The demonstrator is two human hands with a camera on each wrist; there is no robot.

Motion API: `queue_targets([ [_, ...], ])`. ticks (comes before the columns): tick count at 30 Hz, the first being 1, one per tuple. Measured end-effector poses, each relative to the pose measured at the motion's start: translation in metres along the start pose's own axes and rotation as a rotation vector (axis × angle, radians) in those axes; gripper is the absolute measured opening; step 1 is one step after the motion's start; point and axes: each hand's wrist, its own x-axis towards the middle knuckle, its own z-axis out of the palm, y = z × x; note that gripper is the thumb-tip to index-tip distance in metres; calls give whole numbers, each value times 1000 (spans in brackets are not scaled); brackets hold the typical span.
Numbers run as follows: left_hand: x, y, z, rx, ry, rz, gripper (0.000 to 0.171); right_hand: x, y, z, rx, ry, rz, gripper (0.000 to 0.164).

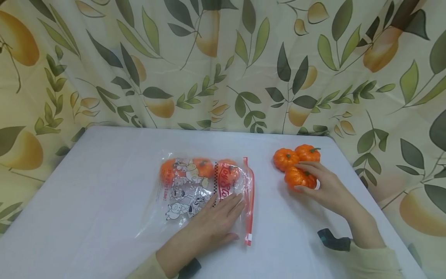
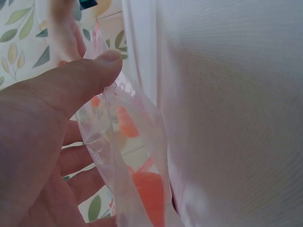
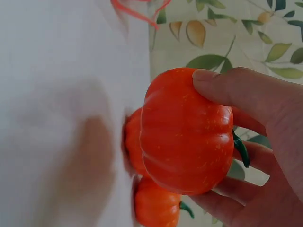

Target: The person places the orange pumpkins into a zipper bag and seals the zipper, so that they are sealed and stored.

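A clear printed zip bag [image 1: 188, 193] with a red slider edge lies on the white table, several orange toy pumpkins [image 1: 203, 167] inside it. My left hand [image 1: 209, 224] is over the bag's near right part; in the left wrist view its thumb [image 2: 90, 78] lies across the raised plastic film [image 2: 102, 146], with fingers behind. At the right, my right hand [image 1: 327, 188] grips an orange toy pumpkin [image 3: 184, 137] with a green stem, thumb on one side and fingers on the other. Two more pumpkins [image 1: 285, 159] stand just behind it.
The white table [image 1: 104, 186] ends at a curtain [image 1: 223, 77] printed with leaves and fruit. Dark bands [image 1: 333, 240] show at both wrists, by the light sleeves. The bag's red zip edge [image 1: 249, 201] faces the pumpkins on the right.
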Motion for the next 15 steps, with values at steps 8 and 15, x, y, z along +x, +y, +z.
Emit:
queue_targets([
  [8, 0, -1, 1, 15, 24, 12, 81, 2, -16, 9, 16, 2, -23, 59],
  [15, 1, -1, 1, -2, 9, 6, 81, 3, -29, 22, 74, -9, -78, 58],
])
